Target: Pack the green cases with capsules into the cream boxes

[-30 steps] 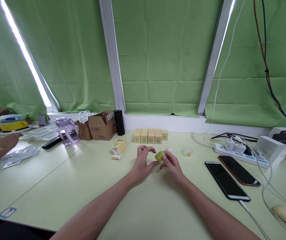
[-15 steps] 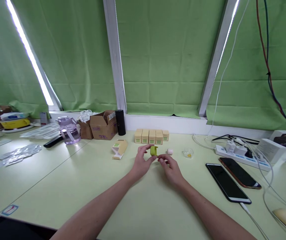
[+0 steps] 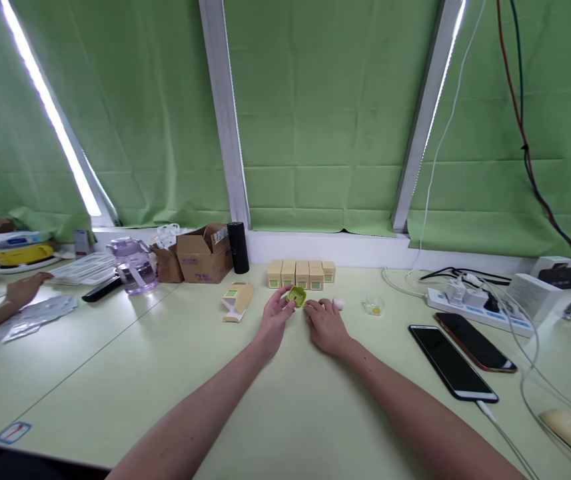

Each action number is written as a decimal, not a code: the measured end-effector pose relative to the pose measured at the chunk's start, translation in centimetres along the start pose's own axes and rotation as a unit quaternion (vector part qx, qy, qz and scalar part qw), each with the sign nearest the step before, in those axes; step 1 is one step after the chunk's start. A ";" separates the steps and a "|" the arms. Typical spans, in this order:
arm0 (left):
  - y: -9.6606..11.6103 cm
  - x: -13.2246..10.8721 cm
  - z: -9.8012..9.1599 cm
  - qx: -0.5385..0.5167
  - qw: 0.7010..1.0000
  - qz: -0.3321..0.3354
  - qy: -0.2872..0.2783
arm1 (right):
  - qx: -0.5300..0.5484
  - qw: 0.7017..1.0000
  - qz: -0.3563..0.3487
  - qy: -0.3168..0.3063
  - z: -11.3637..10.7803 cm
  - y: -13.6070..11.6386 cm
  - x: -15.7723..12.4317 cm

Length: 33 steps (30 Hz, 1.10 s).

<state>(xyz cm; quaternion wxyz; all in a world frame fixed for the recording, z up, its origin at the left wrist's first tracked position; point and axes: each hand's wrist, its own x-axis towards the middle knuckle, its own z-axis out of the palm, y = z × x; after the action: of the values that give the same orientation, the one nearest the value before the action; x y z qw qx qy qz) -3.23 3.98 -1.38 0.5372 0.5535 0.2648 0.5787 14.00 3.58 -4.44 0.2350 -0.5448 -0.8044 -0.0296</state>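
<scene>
Between the fingers and thumb of my left hand (image 3: 274,319) is a small, hollow green container (image 3: 296,297), its open side facing me. My right hand (image 3: 326,325) rests palm down close to the table, just right of the container. Its fingers are bent together, and what they hold, if anything, is hidden. A small pale pink piece (image 3: 338,303) lies just beyond the right hand. Farther right is a small clear dish (image 3: 374,305) with a bit of yellow in it. An opened cardboard box (image 3: 238,301) lies on its side left of my left hand.
Several small kraft boxes (image 3: 302,274) stand in a row behind my hands. At right are two phones (image 3: 452,362), a power strip (image 3: 480,311) and loose cables. A carton (image 3: 204,255), black cylinder (image 3: 238,247) and purple bottle (image 3: 134,265) stand left. Another person's hand (image 3: 26,288) reaches in far left.
The green container has turned to show its hollow side and shifted slightly left. My right hand has rolled palm down and lowered. Another person's hand and forearm have come in at far left.
</scene>
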 end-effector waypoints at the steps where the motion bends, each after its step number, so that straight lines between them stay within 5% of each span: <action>1: 0.0 -0.1 0.0 -0.001 1.000 -0.001 -0.001 | 0.001 1.000 0.002 -0.001 0.1 0.0 0.2; 14: -0.2 -0.2 0.1 0.008 0.999 0.016 0.027 | 0.077 0.992 0.028 0.098 -1.8 -0.9 -0.8; 21: 0.0 -0.7 0.7 0.020 1.000 0.011 -0.013 | 0.285 0.930 0.086 0.216 -3.5 -0.9 -3.4; 33: 0.6 -1.6 1.6 0.087 0.994 0.025 -0.068 | 0.535 0.807 0.152 0.199 -5.0 -1.6 -4.2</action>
<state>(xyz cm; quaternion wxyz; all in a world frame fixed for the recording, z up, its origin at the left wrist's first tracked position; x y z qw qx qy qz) -2.22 1.85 -1.03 0.4893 0.6429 0.2632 0.5272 15.52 -2.22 -1.34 0.6459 -0.4307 -0.5351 0.3332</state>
